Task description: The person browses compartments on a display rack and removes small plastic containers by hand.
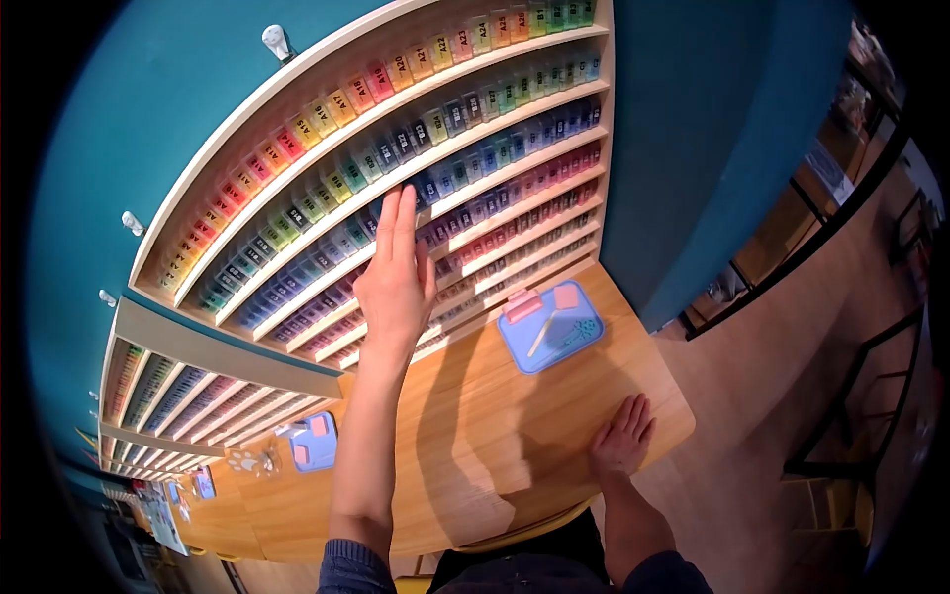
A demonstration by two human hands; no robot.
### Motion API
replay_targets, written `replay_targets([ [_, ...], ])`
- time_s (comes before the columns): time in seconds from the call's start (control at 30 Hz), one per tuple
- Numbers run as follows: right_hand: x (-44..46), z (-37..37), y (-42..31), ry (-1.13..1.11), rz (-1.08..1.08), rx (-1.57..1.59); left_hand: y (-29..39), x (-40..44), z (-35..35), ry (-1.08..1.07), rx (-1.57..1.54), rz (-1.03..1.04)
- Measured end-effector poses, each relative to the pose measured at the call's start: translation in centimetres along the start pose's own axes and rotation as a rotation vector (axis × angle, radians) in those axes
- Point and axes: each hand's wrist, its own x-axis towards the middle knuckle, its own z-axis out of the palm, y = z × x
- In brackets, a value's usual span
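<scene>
My left hand (394, 292) is raised in front of the wooden shelf rack (606, 99), its fingers stretched upward. The fingertips are at the third row, beside a dark blue labelled plastic box (424, 189); whether they touch it I cannot tell. Rows of small clear boxes with coloured contents and printed codes fill the rack, such as a red box (379, 81) in the top row. My right hand (621, 436) lies flat on the wooden table (475, 416), fingers spread, near its right edge. It holds nothing.
A blue tray (534, 364) with pink pieces, a pale stick-like tool and a teal item sits by the rack. Further left are another blue tray (315, 461), a clear paw-shaped item (252, 461) and a second rack (198, 371). Yellow chair edges (524, 533) show under the table.
</scene>
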Motion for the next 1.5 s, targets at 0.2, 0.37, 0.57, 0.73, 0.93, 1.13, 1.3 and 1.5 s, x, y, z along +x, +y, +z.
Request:
replay_targets([
  [0.2, 0.1, 0.6, 0.1, 0.016, -0.003, -0.006, -0.1, 1.4, 1.2, -0.051, 0.149, 0.107],
  [0.37, 0.0, 0.5, 0.1, 0.032, -0.021, 0.020, 0.3, 1.2, 0.8, -0.033, 0.158, 0.055],
  [0.57, 0.0, 1.2, 0.3, 0.070, -0.033, 0.009, 1.5, 2.1, 1.6, -0.082, 0.090, 0.124],
  [0.73, 0.1, 0.6, 0.1, 0.040, -0.023, 0.015, 1.8, 3.0, 2.5, -0.104, 0.138, 0.159],
  [0.93, 0.1, 0.7, 0.2, 0.037, -0.027, 0.019, 1.6, 2.7, 2.1, -0.119, 0.147, 0.082],
  [1.13, 0.3, 0.8, 0.3, 0.014, -0.003, 0.025, 1.6, 2.7, 2.3, -0.061, 0.149, 0.128],
  [1.3, 0.3, 0.8, 0.3, 0.012, -0.005, 0.030, 3.3, 3.4, 2.5, -0.117, 0.082, 0.197],
  [1.5, 0.4, 1.2, 0.5, 0.008, -0.004, 0.031, 3.5, 4.8, 4.1, -0.153, 0.117, 0.208],
])
